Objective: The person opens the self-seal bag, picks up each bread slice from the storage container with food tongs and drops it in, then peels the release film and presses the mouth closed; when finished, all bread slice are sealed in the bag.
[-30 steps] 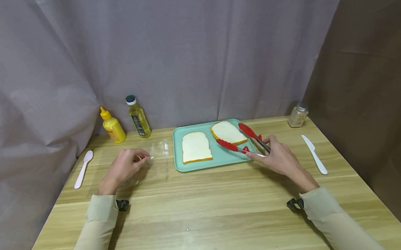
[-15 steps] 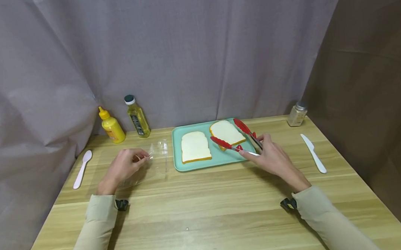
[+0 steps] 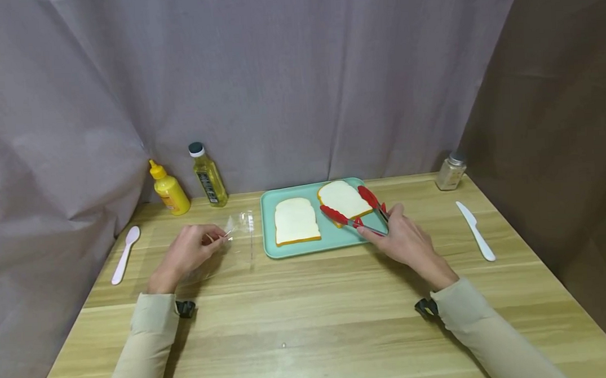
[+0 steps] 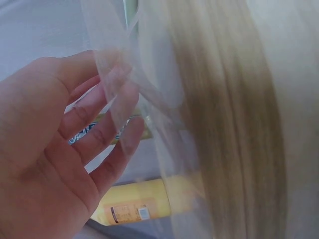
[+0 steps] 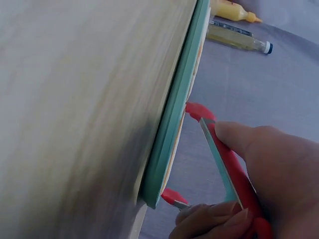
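Note:
My left hand [image 3: 186, 253] pinches the edge of a clear plastic bag [image 3: 241, 242] between thumb and fingers, left of the tray; in the left wrist view the bag's film hangs over the fingertips. With my right hand [image 3: 407, 241] I hold red-tipped metal tongs [image 3: 334, 214]. Their jaws are spread, one tip at the front left of the right-hand bread slice [image 3: 341, 197], the other at its right side. A second bread slice [image 3: 296, 220] lies flat on the left half of the mint-green tray [image 3: 330, 239].
Behind the bag stand a yellow squeeze bottle [image 3: 171, 195] and an oil bottle [image 3: 209, 182]. A pale spoon [image 3: 125, 256] lies at far left. On the right are a white knife [image 3: 476, 232] and a seasoning jar [image 3: 450, 172]. A grey curtain [image 3: 288, 88] closes off the back.
My right hand has moved left with the tongs, bringing their tips farther over the right-hand bread slice. The left hand and the bag have stayed in place.

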### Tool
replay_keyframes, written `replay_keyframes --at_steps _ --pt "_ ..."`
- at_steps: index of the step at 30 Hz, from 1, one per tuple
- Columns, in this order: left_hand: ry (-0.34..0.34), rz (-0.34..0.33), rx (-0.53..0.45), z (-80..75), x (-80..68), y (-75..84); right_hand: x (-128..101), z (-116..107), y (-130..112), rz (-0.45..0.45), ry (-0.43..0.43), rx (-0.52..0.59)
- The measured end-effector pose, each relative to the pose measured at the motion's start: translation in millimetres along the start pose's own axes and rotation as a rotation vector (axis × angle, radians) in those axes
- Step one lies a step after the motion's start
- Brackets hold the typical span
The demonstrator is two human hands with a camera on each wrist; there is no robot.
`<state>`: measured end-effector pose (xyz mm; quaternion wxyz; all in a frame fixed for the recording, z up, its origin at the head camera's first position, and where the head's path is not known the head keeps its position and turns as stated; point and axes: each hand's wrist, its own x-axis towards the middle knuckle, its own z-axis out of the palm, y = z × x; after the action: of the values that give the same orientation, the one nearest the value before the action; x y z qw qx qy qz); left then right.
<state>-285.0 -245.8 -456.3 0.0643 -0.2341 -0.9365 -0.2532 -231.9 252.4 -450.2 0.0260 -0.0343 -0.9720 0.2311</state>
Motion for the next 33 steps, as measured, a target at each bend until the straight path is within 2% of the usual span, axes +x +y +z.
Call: replay_keyframes --at_steps 15,25,30,33 --pt "-0.003 -0.006 -0.011 -1.2 0.3 1.6 1.6 -12.3 -0.5 -0.021 -0.05 -0.04" --pt "0.004 0.003 0.001 -3.1 0.0 3.1 6.4 -16.4 0.7 -0.053 -0.03 -0.025" --pt "0.001 0.006 0.004 -3.3 -0.2 4.8 6.6 -12.5 3.5 -0.069 -0.005 0.004" --pt "-0.006 0.001 0.01 -3.2 -0.2 5.8 7.0 -7.1 7.0 -0.107 0.013 0.034"
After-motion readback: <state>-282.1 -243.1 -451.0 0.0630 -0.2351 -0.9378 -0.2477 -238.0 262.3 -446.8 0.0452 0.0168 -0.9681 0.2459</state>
